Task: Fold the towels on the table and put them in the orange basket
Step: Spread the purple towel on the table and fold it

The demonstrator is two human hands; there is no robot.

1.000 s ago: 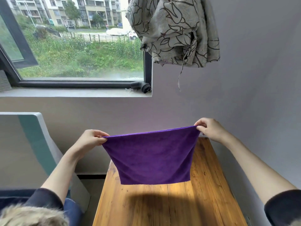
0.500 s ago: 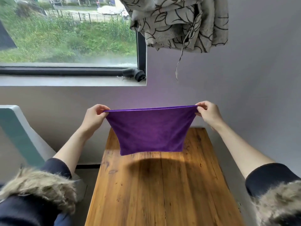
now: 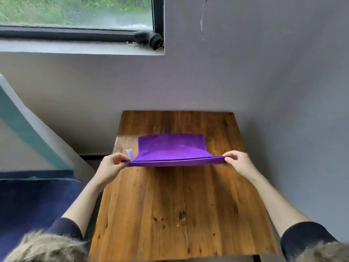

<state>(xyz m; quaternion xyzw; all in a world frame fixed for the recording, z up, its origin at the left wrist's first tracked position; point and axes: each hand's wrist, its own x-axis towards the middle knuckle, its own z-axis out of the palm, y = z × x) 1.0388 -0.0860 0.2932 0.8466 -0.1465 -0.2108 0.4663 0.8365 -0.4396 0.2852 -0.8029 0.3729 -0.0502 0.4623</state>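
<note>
The left hand [image 3: 111, 165] and right hand [image 3: 238, 161] each keep a pinching grip on a near corner of the purple towel [image 3: 170, 148], holding that doubled edge taut just above the wooden counter [image 3: 170, 205] while the far part lies flat, likely to make a square fold.

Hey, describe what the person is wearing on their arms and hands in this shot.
Both hands are bare: no gloves, rings or watch show on the left hand or the right hand. The forearms are uncovered too. Dark navy sleeves are pushed up near the elbows, and shaggy tan fur trim shows at the bottom corners of the view, probably part of the same garment.
</note>
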